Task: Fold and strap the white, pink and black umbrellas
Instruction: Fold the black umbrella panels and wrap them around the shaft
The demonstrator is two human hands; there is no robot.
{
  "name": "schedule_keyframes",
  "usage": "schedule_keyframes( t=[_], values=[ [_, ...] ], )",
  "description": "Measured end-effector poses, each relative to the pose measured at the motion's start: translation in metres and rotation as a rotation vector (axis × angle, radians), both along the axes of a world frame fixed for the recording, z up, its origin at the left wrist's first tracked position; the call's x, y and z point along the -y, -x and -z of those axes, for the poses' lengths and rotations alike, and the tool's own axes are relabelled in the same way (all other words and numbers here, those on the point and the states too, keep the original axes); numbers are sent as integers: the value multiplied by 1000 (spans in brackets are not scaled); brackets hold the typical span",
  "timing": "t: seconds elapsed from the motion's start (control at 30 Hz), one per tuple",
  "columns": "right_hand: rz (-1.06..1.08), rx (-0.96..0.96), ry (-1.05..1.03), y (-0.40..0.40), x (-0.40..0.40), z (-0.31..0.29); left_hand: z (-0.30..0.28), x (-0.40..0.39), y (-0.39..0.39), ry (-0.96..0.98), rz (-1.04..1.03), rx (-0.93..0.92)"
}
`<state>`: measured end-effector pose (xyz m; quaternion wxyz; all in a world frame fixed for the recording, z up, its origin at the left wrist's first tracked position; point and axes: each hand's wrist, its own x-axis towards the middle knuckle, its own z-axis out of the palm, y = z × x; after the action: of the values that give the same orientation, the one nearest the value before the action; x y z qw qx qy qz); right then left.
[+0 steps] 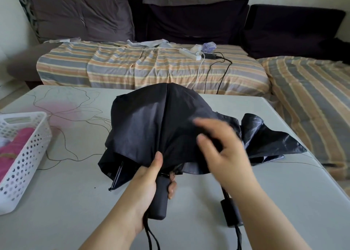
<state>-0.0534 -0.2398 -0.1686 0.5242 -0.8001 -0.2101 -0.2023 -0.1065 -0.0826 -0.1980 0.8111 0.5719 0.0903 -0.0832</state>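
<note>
While the left hand (151, 181) keeps its fingers curled around the handle of the black umbrella (161, 124), I judge that the folding step for this umbrella is in hand, and the strapping is not yet done. In the head view, which is my only view, the umbrella lies in the middle of the tabletop (246, 211), with the handle toward the near edge and the loose canopy spreading toward the far edge. The right hand (223, 145) is blurred above the canopy; its fingers look half bent and I cannot tell if it holds the cloth. I think the next move calls for gathering the loose panels around the shaft, then finding the strap, which I do not see.

A second dark handle (232, 211) with cord lies on the tabletop under the right forearm, and crumpled dark cloth (269, 136) lies near the right edge; both could get in the way. At the left edge stands a white basket (24, 158) with something pink (11, 151) inside, maybe the pink umbrella. Beyond the far edge is a sofa (151, 67) with a striped cover, and a power strip (190, 54) on it.
</note>
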Motion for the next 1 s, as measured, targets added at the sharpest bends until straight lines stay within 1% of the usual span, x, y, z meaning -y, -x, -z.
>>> schedule_keyframes(
  t=[0.03, 0.07, 0.1, 0.13, 0.17, 0.23, 0.27, 0.3, 0.33, 0.37, 0.47, 0.5, 0.53, 0.57, 0.6, 0.67, 0.77, 0.83, 0.9, 0.93, 1.0],
  values=[
    [170, -42, -72, -6, 8, -1, -1, -2, 2, -39, 24, 2],
    [327, -136, -114, -13, 16, -4, 0, -4, 3, -80, 45, 7],
    [439, -274, -118, -20, 26, -5, -2, -6, 4, -112, 58, 8],
    [469, -433, -118, -25, 36, -5, 0, -8, 5, -138, 76, 13],
    [417, -592, -169, -29, 43, -4, 0, -10, 6, -162, 97, 17],
    [155, -887, -428, -32, 49, -1, 2, -15, 9, -210, 156, 46],
    [53, -986, -539, -31, 48, -2, 4, -18, 9, -235, 179, 65],
    [-8, -1038, -605, -29, 47, -4, 4, -21, 10, -260, 198, 78],
    [-44, -1037, -634, -30, 46, -5, 5, -23, 11, -282, 213, 89],
    [-63, -992, -662, -31, 45, -6, 5, -24, 12, -300, 220, 95],
    [-41, -702, -781, -35, 45, -12, 9, -27, 12, -321, 183, 85],
    [-25, -632, -812, -35, 48, -15, 10, -28, 12, -326, 164, 78],
    [-15, -583, -797, -36, 52, -18, 10, -29, 13, -331, 144, 74],
    [-9, -549, -723, -36, 55, -21, 10, -30, 13, -339, 127, 77],
    [-15, -529, -604, -35, 57, -23, 10, -30, 12, -340, 111, 84],
    [-77, -516, -394, -30, 56, -27, 10, -33, 12, -326, 87, 90],
    [-139, -531, -276, -24, 49, -31, 11, -37, 13, -332, 91, 78],
    [-164, -635, -240, -22, 48, -33, 11, -37, 14, -322, 89, 71],
    [-203, -768, -270, -21, 51, -32, 11, -38, 16, -286, 65, 63],
    [-237, -797, -328, -21, 52, -32, 10, -39, 16, -280, 57, 66],
    [-309, -776, -563, -21, 54, -33, 10, -39, 16, -272, 41, 69]
  ],
)
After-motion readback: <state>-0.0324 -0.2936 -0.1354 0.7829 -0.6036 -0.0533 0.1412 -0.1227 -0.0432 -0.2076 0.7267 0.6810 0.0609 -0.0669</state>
